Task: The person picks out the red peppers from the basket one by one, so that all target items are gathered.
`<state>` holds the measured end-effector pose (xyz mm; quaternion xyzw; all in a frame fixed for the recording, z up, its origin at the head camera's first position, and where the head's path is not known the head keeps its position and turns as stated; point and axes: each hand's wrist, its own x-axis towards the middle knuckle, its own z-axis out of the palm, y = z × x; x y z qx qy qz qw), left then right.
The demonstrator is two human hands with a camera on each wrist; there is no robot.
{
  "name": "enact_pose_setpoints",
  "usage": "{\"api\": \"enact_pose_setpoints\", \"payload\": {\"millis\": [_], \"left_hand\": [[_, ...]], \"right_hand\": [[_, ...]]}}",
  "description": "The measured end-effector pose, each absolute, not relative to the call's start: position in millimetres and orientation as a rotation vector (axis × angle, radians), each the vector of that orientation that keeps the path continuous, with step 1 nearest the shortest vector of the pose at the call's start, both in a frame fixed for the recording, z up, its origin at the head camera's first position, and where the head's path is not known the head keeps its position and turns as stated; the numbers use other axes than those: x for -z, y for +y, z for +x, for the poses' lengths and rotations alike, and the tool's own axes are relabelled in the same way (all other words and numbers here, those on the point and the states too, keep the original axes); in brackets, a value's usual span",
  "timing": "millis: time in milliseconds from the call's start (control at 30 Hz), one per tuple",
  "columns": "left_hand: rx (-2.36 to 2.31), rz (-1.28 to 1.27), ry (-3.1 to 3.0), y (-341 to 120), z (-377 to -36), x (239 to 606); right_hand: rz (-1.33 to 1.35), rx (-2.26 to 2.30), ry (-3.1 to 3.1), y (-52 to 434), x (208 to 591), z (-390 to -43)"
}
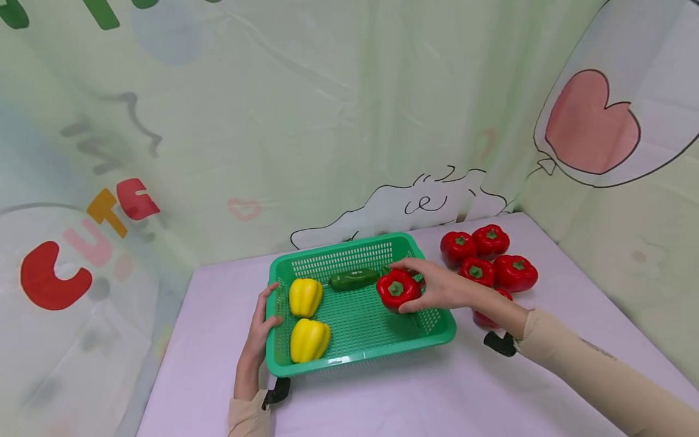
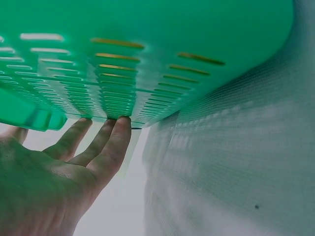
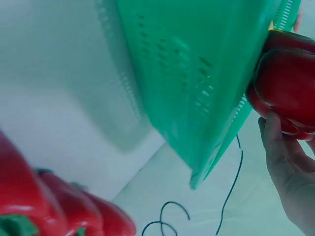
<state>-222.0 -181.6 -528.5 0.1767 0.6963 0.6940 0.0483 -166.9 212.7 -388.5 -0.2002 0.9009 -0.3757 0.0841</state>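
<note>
In the head view my right hand (image 1: 434, 285) grips a red bell pepper (image 1: 397, 290), green stem towards the camera, over the right part of a green plastic basket (image 1: 360, 358). The right wrist view shows the same red pepper (image 3: 290, 81) by the basket's rim, with fingers (image 3: 275, 142) against it. My left hand (image 1: 260, 328) holds the basket's left side, thumb at the rim and fingers along the slotted outer wall (image 2: 113, 73). Inside lie two yellow bell peppers (image 1: 305, 297) on the left and a long green pepper (image 1: 354, 280) at the back, its right end partly hidden.
Several red bell peppers (image 1: 513, 273) stand grouped on the pale tablecloth (image 1: 218, 315) to the basket's right; my right forearm partly covers one. A printed curtain (image 1: 306, 121) hangs behind the table and along its sides.
</note>
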Motion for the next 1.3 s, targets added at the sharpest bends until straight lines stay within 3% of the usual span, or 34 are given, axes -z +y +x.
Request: {"api": "enact_pose_setpoints", "payload": {"millis": [900, 1300], "left_hand": [[-2.132, 0.522, 2.099, -180.2, -219.4, 523.8], [-2.13, 0.521, 2.097, -180.7, -221.3, 526.1]], "right_hand": [[-0.297, 1.25, 3.0, 301.1, 380.8, -104.9], [-0.122, 1.348, 3.058, 356.9, 398.1, -82.0]]}}
